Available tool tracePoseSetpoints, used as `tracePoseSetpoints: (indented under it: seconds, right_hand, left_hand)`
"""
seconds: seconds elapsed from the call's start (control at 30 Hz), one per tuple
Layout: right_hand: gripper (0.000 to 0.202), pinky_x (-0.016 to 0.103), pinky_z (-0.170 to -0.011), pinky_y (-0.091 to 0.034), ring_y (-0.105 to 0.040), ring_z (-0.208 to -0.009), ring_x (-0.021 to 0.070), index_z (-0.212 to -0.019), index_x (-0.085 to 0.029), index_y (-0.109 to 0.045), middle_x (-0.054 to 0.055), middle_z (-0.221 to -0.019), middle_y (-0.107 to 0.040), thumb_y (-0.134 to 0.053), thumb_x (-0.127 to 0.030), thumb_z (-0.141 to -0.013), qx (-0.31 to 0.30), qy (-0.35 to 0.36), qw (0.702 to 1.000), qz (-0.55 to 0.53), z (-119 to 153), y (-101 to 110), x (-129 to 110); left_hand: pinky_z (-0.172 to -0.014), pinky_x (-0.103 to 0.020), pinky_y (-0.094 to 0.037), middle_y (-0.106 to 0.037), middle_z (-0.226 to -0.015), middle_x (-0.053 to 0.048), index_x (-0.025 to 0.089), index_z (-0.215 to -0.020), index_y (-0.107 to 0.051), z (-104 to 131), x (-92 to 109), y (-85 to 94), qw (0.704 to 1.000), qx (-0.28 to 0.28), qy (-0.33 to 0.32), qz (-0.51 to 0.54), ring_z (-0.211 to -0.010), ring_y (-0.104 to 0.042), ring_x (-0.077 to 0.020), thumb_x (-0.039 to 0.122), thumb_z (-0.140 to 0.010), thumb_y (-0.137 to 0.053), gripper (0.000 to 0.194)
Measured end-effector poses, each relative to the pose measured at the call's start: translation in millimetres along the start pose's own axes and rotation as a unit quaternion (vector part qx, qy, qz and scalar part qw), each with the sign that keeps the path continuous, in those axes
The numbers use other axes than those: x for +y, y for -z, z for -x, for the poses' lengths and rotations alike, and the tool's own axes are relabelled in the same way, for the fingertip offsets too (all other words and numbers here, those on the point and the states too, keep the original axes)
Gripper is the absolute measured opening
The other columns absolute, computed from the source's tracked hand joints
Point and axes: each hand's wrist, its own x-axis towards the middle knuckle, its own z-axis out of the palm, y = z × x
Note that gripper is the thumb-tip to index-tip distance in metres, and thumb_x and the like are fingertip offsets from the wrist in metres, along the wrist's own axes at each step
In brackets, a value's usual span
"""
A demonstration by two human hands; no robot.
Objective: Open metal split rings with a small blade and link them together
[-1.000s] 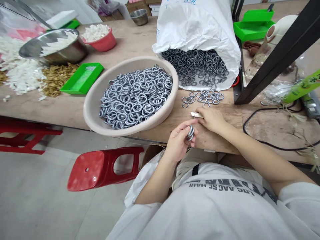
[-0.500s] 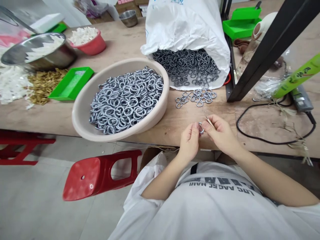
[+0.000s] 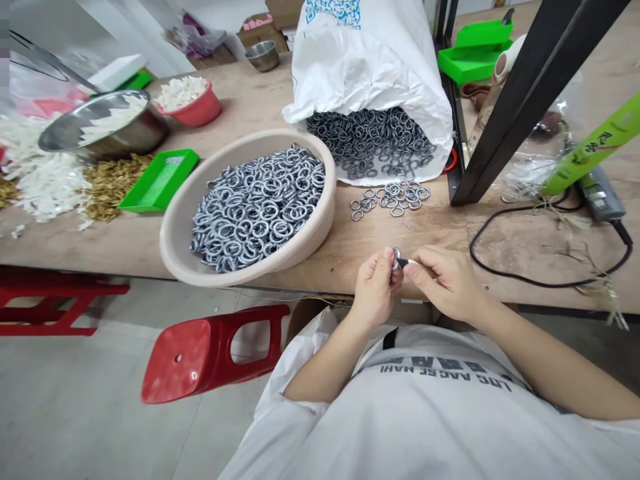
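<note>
My left hand (image 3: 375,285) pinches a small grey ring (image 3: 397,257) above the table's front edge. Close on its right, my right hand (image 3: 443,279) grips a thin tool (image 3: 403,263) whose dark end touches the ring. Beyond my hands lies a small group of loose grey rings (image 3: 400,197). A beige basin (image 3: 171,230) full of silver-grey rings stands to the left. Behind the loose rings, a white sack (image 3: 365,73) lies with its mouth open, and darker rings spill inside it.
A black metal post (image 3: 520,113) rises at the right, near a black cable (image 3: 525,283) and a green tube (image 3: 595,150). Green tray (image 3: 131,200), steel bowl (image 3: 120,140) and red bowl (image 3: 200,110) stand at the left. A red stool (image 3: 175,360) is below the table.
The tool in my right hand has turned, its dark end now at the ring instead of a thin pointed end showing upward. The view has shifted slightly.
</note>
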Motion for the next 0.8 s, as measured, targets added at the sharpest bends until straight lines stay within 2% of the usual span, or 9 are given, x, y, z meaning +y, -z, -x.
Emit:
tracePoseSetpoints:
  seconds: [0.07,0.13,0.2,0.27,0.4,0.53,0.6,0.7,0.8]
  right_hand:
    - [0.041,0.028,-0.058,-0.026,-0.042,-0.059,0.0112,-0.066,-0.020,-0.042,-0.003,-0.063,-0.046,-0.047,-0.043,-0.100,-0.010,-0.006,1.000,0.002,-0.8,-1.1,4.7]
    - [0.044,0.028,-0.058,-0.026,-0.044,-0.058,0.0115,-0.066,-0.020,-0.045,-0.003,-0.061,-0.047,-0.044,-0.047,-0.101,-0.024,-0.042,0.999,-0.004,-5.6,-3.7,16.0]
    - [0.048,0.027,-0.057,-0.026,-0.047,-0.058,0.0123,-0.067,-0.020,-0.048,-0.003,-0.059,-0.048,-0.041,-0.053,-0.101,-0.039,-0.090,0.995,-0.001,-16.8,-7.9,31.2]
    - [0.051,0.027,-0.057,-0.027,-0.051,-0.060,0.0139,-0.069,-0.019,-0.054,-0.002,-0.061,-0.053,-0.038,-0.057,-0.100,-0.048,-0.110,0.992,0.032,-35.8,-14.6,44.9]
    - [0.037,0.028,-0.063,-0.033,-0.063,-0.081,0.0210,-0.101,-0.023,-0.067,0.004,-0.091,-0.071,-0.050,-0.055,-0.096,-0.052,-0.051,0.984,0.162,-90.9,-41.0,54.4]
    - [0.038,0.033,-0.072,-0.041,-0.065,-0.097,0.0290,-0.122,-0.022,-0.064,0.013,-0.119,-0.069,-0.060,-0.045,-0.092,-0.111,-0.016,0.956,0.273,-141.9,-74.1,49.9]
    - [0.033,0.035,-0.074,-0.043,-0.065,-0.098,0.0304,-0.121,-0.019,-0.065,0.017,-0.121,-0.067,-0.057,-0.036,-0.093,-0.118,-0.032,0.949,0.289,-154.5,-81.5,48.8]
    - [0.021,0.035,-0.076,-0.044,-0.064,-0.093,0.0269,-0.103,-0.017,-0.069,0.015,-0.108,-0.070,-0.055,-0.029,-0.094,-0.094,-0.059,0.974,0.196,-148.1,-74.1,47.0]
    - [0.023,0.031,-0.074,-0.045,-0.061,-0.080,0.0192,-0.090,-0.018,-0.064,0.005,-0.087,-0.069,-0.052,-0.036,-0.096,-0.091,-0.069,0.992,-0.058,-111.3,-54.8,40.0]
  left_hand:
    - [-0.041,-0.018,-0.017,-0.034,-0.054,0.007,0.018,-0.067,-0.044,3.0,-1.1,2.3,1.000,-0.024,0.001,-0.006,-0.045,-0.024,-0.0038,0.057,-0.080,-0.069,0.048]
    - [-0.043,-0.018,-0.019,-0.035,-0.054,0.006,0.017,-0.064,-0.045,7.8,-0.7,5.2,0.997,-0.079,0.001,-0.018,-0.045,-0.026,-0.0041,0.056,-0.083,-0.066,0.049]
    - [-0.044,-0.019,-0.023,-0.037,-0.055,0.004,0.016,-0.061,-0.045,12.7,1.7,8.8,0.990,-0.139,-0.003,-0.018,-0.046,-0.030,-0.0044,0.055,-0.086,-0.064,0.050]
    - [-0.043,-0.019,-0.024,-0.039,-0.055,0.004,0.015,-0.060,-0.046,15.5,6.1,14.1,0.988,-0.155,-0.004,-0.001,-0.045,-0.031,-0.0044,0.053,-0.086,-0.064,0.049]
    - [-0.038,-0.018,-0.027,-0.053,-0.061,0.001,0.014,-0.072,-0.059,13.1,16.2,31.9,0.996,-0.089,-0.005,0.006,-0.043,-0.039,-0.0050,0.050,-0.084,-0.067,0.038]
    - [-0.038,-0.017,-0.034,-0.062,-0.067,0.000,0.015,-0.102,-0.067,4.5,24.5,53.6,1.000,-0.015,0.000,0.019,-0.045,-0.048,-0.0060,0.037,-0.082,-0.070,0.030]
    - [-0.038,-0.016,-0.036,-0.063,-0.070,0.000,0.016,-0.102,-0.066,-0.7,27.8,62.5,0.998,0.017,0.026,0.052,-0.049,-0.052,-0.0069,0.034,-0.079,-0.070,0.029]
    - [-0.039,-0.016,-0.038,-0.064,-0.077,-0.002,0.016,-0.092,-0.064,-8.0,28.8,68.6,0.989,0.023,0.087,0.119,-0.057,-0.058,-0.0093,0.038,-0.081,-0.065,0.026]
    - [-0.037,-0.014,-0.032,-0.061,-0.079,-0.002,0.015,-0.092,-0.062,-13.4,22.7,62.0,0.982,-0.001,0.131,0.135,-0.055,-0.054,-0.0074,0.046,-0.084,-0.065,0.033]
